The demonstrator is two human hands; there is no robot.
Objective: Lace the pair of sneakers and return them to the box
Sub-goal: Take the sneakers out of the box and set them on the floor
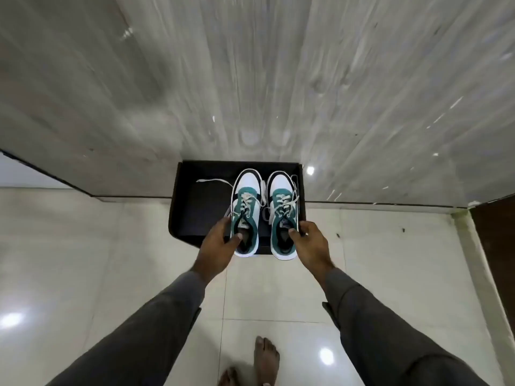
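Note:
Two white, teal and black sneakers sit side by side over an open black box (195, 207), toes pointing away from me. My left hand (218, 240) grips the left sneaker (246, 215) at its collar, thumb inside the opening. My right hand (310, 242) grips the right sneaker (282, 218) the same way. Both shoes carry white laces through their eyelets. A loose lace end (214, 181) trails left across the box's dark inside. The heels overhang the box's near edge.
The box rests on a grey marble counter (250, 79) and juts past its front edge. Below lies a glossy cream tiled floor (111, 274), with my bare feet (266, 358) near the bottom. A dark wooden panel (498, 232) stands at the right.

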